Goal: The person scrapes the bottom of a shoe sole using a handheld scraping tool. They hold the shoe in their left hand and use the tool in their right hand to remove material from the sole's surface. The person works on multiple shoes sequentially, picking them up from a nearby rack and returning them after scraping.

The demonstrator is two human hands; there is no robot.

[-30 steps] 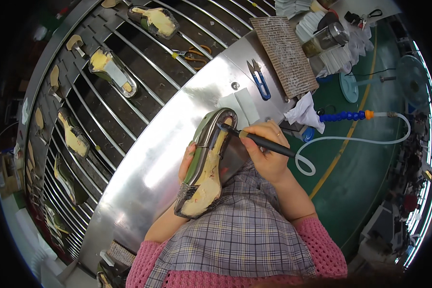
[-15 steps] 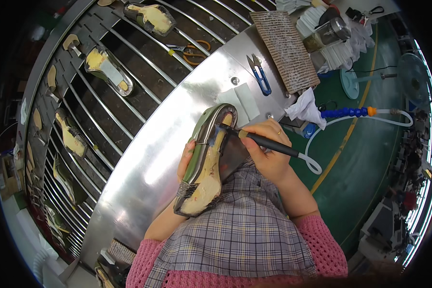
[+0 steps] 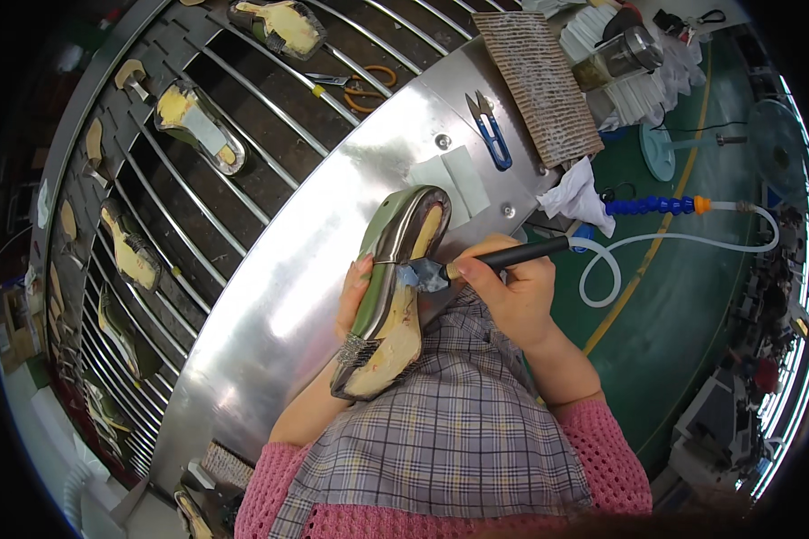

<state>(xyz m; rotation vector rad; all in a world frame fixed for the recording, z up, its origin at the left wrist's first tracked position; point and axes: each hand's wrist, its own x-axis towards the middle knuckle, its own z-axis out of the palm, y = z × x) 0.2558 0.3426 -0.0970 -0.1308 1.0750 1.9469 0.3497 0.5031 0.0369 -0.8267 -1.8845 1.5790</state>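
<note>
While green shoe [image 3: 382, 292] is being clasped by left hand [image 3: 355, 286], tube-fed brush [image 3: 433, 276] pinched by right hand [image 3: 517, 292] is being advanced to mid-sole [image 3: 403, 314].

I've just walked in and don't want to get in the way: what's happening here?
A person's left grip holds a green shoe, its pale underside facing the camera, near the edge of a metal table. The right grip holds a black-handled tool, its bluish head at the middle of that underside. Blue snips lie on the table, and more shoes lie beyond it.
</note>
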